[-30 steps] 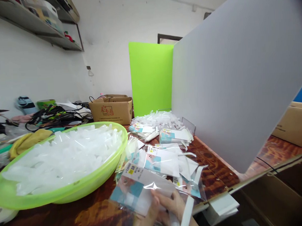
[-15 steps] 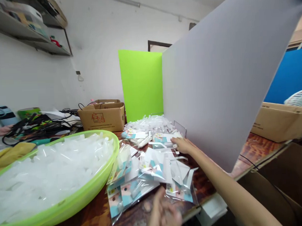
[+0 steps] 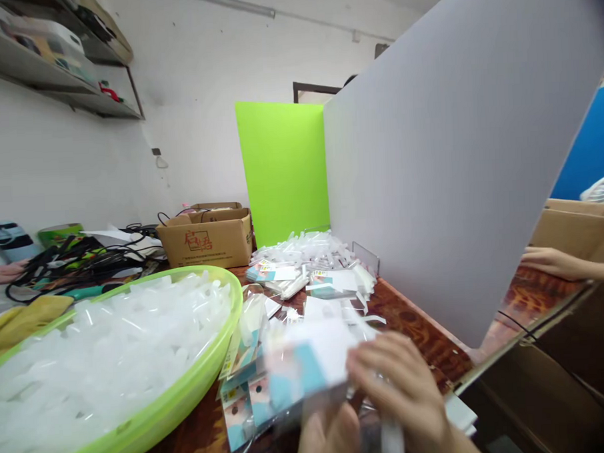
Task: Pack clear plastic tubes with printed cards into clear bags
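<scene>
A white card with a blue and pink print (image 3: 308, 363), blurred by motion, is in my right hand (image 3: 406, 389), whose fingers close on its right edge. A white strip (image 3: 392, 439) hangs under that hand. Just below the card is my left hand (image 3: 331, 435); its thumb shows, but its other fingers are mostly hidden, so its grip is unclear. Beneath and around both hands lie clear packets with similar printed cards (image 3: 240, 409). Farther back sits a stack of cards (image 3: 334, 282) beside a heap of translucent white pieces (image 3: 303, 250).
On the left a green basin (image 3: 237, 296) holds many translucent white pieces. A grey partition (image 3: 419, 161) stands to the right, a green panel (image 3: 282, 167) behind. Cardboard boxes (image 3: 207, 240) and tangled cables (image 3: 103, 252) are at the back left. Beyond the partition, another person's hand (image 3: 548, 262) rests near a box.
My right hand has drawn back from the stack of cards toward me, with a printed card in it. My left hand stays low near the table edge. Another person's hand now shows at right.
</scene>
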`<state>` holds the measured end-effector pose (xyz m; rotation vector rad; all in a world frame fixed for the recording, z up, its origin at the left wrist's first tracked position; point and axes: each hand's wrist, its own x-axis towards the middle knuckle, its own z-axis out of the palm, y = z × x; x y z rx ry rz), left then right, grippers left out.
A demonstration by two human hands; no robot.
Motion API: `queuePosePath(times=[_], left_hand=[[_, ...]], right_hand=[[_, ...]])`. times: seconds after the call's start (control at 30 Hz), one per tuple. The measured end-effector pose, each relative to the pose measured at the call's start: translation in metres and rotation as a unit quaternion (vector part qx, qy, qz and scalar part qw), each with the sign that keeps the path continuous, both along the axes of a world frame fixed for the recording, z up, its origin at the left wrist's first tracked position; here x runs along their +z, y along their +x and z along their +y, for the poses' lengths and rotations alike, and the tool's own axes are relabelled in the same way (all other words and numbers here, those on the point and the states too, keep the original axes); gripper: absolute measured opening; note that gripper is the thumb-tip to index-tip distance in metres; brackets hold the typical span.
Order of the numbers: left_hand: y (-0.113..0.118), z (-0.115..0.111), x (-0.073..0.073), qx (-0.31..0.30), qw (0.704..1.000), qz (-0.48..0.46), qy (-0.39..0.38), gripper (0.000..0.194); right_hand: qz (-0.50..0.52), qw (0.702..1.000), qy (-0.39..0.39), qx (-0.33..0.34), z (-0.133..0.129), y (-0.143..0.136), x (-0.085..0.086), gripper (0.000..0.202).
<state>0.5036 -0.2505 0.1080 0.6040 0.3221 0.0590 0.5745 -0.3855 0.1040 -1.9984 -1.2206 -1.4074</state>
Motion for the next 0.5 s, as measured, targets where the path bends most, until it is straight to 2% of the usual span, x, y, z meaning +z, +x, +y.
queuePosePath(times=[0.07, 0.13, 0.2, 0.27, 0.33, 0.43, 0.5], left_hand=[[0.004, 0.000, 0.017, 0.062, 0.997, 0.038, -0.008, 0.046], [0.005, 0.004, 0.028, 0.111, 0.991, 0.074, -0.021, 0.043], [0.002, 0.010, 0.032, 0.153, 0.984, 0.089, -0.028, 0.043], [-0.001, 0.017, 0.031, 0.166, 0.984, 0.066, -0.008, 0.044], [-0.005, 0.021, 0.027, 0.183, 0.981, 0.053, 0.019, 0.046], [-0.011, 0.023, 0.016, 0.196, 0.977, 0.041, 0.068, 0.047], [-0.015, 0.024, 0.007, 0.204, 0.973, 0.031, 0.105, 0.047]], right_hand=[[-0.041, 0.998, -0.002, 0.041, 0.005, -0.031, -0.010, 0.013], [0.015, 0.991, 0.129, 0.017, 0.006, -0.045, -0.023, 0.010], [0.148, 0.947, 0.282, -0.050, 0.008, -0.050, -0.034, 0.018], [0.297, 0.879, 0.362, -0.090, 0.016, -0.053, -0.042, 0.026], [0.413, 0.828, 0.376, -0.051, 0.026, -0.060, -0.045, 0.031], [0.481, 0.800, 0.353, 0.065, 0.037, -0.074, -0.043, 0.031], [0.484, 0.786, 0.370, 0.106, 0.036, -0.082, -0.039, 0.027]])
